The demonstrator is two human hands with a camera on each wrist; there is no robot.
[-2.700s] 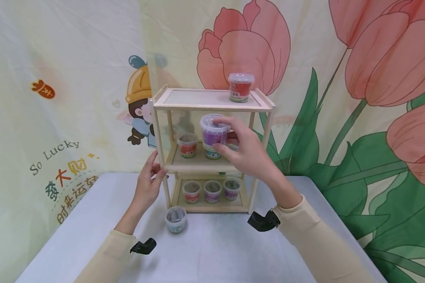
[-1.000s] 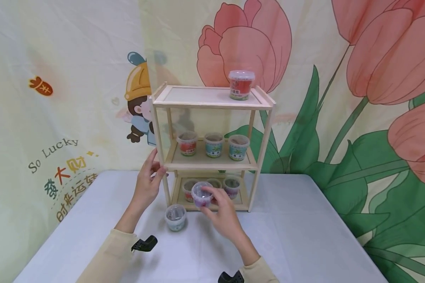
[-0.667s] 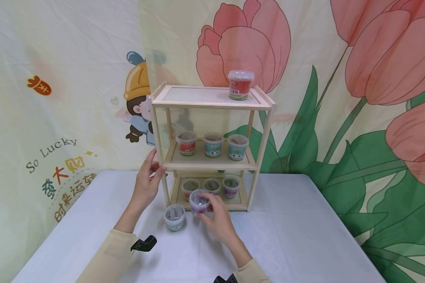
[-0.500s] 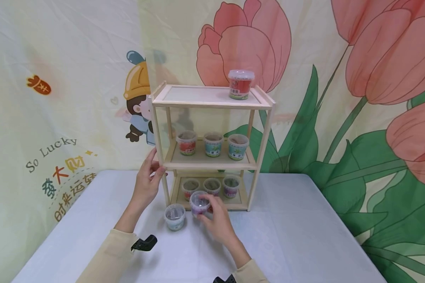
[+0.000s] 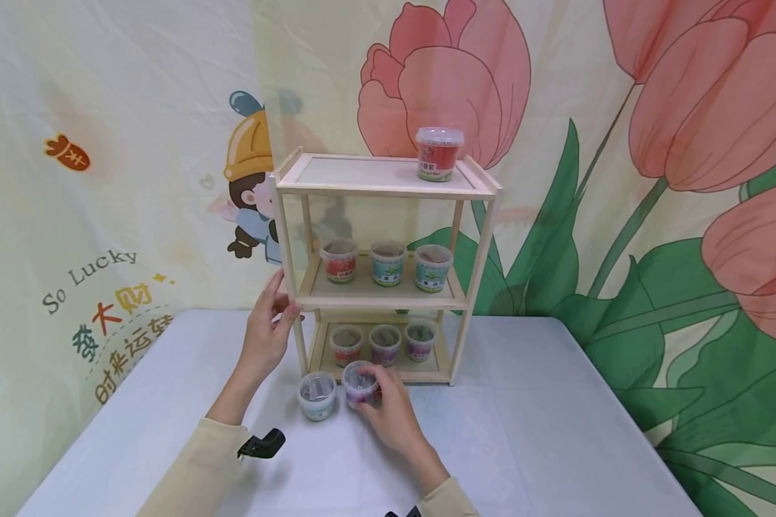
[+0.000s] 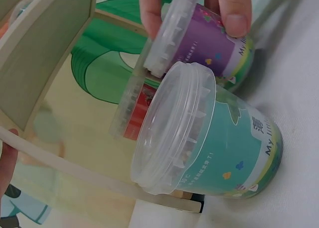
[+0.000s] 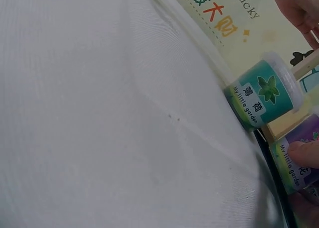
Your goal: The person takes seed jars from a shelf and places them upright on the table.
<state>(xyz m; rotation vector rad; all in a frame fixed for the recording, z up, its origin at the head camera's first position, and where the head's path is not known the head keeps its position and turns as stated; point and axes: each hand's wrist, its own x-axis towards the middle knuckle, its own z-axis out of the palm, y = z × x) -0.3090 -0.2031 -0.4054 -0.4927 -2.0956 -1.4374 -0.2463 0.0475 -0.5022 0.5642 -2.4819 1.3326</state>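
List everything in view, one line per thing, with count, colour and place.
Wooden shelf: one, pale wood, three tiers, on the table.
Red tub: one, top tier.
Middle-tier tubs: three, red, teal, teal.
Bottom-tier tubs: three, one red, two purple.
Teal tub: one, on the table before the shelf.
Purple tub: one, beside the teal tub.
Table: one, white cloth.
Left hand: holds the shelf's front post.
Right hand: fingers grip the purple tub.

The head view looks forward and down across the table (image 5: 530, 424) at the shelf (image 5: 388, 188). Both wrist views sit close and low, sharing the teal pot (image 6: 219, 153) and purple pot (image 7: 299, 156).
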